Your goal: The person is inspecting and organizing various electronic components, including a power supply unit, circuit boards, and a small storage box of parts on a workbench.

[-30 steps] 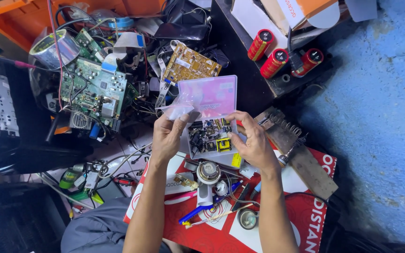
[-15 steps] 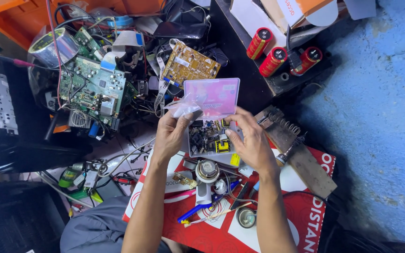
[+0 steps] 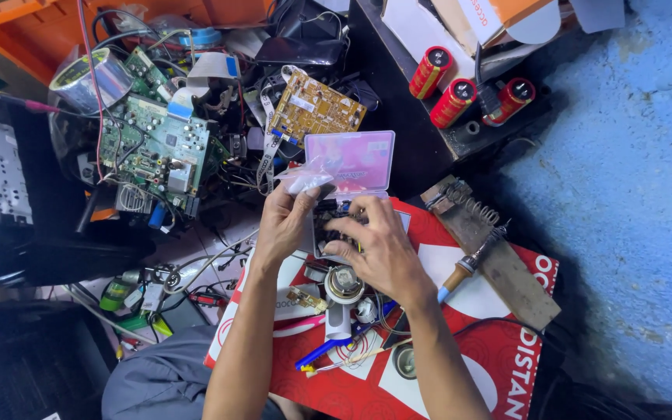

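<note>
The red printed board [image 3: 460, 342] serves as the work surface across the lower middle, and the heap of electronic scrap fills the view from nine to twelve o'clock, with the green circuit board [image 3: 157, 148] at ten o'clock and the yellow circuit board [image 3: 316, 109] near twelve. Three red capacitors [image 3: 453, 101] lie at one o'clock on a dark shelf, and a soldering iron [image 3: 472, 260] rests on its spring stand at three o'clock from the hands. In the centre sits the small parts box [image 3: 348, 167], its pink lid raised toward twelve o'clock and its tray largely hidden beneath the hands. The right hand [image 3: 383, 249] lies over the tray with fingers curled down into it; whether they pinch anything cannot be told. The left hand [image 3: 285, 222], at nine o'clock of the box, has fingers closed on a small clear plastic bag [image 3: 305, 179] at the box's edge. In my judgement, the crowded tray is the risk: a nudge from either wrist could tip the light box and scatter its small parts among the tools, and the iron's cable lies close enough to snag.
</note>
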